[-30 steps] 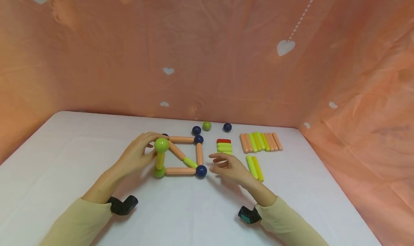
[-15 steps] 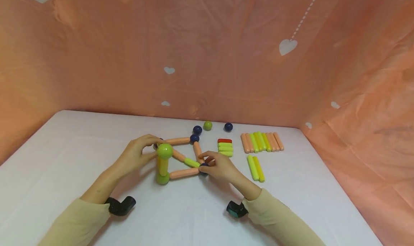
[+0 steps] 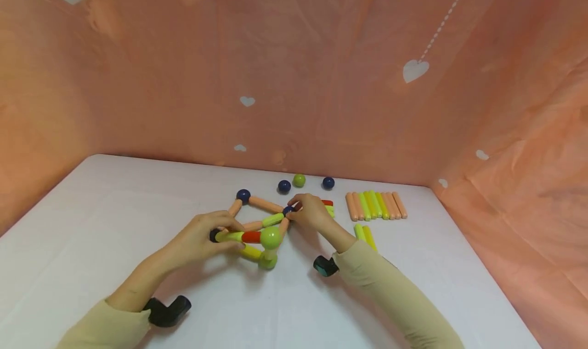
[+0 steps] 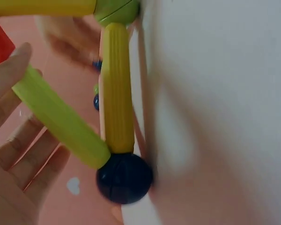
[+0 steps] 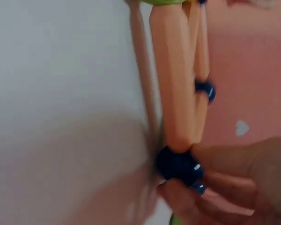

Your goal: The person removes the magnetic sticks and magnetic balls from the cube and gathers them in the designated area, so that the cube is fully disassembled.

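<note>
A frame of toy rods and balls lies in front of me in the head view. My left hand (image 3: 202,239) holds its lime rod (image 4: 61,119) between thumb and fingers; this rod continues into a red rod (image 3: 251,237) and a green ball (image 3: 270,238). A yellow rod (image 4: 118,89) meets the lime one at a dark blue ball (image 4: 124,178). My right hand (image 3: 314,216) pinches the dark blue ball (image 5: 178,164) at the right corner, where peach rods (image 3: 264,204) join. Another blue ball (image 3: 243,196) marks the far corner. Part of the frame is hidden by the left fingers.
Behind the frame lie a loose blue ball (image 3: 284,187), a green ball (image 3: 299,180) and another blue ball (image 3: 328,183). To the right is a row of rods (image 3: 376,205), with two more rods (image 3: 366,235) before it. The right hand partly covers short rods (image 3: 327,203).
My right hand has reached left and taken hold of the corner ball. The frame has turned counterclockwise, its green-ball side swinging right and nearer, while my left hand has shifted its hold onto the lime rod.
</note>
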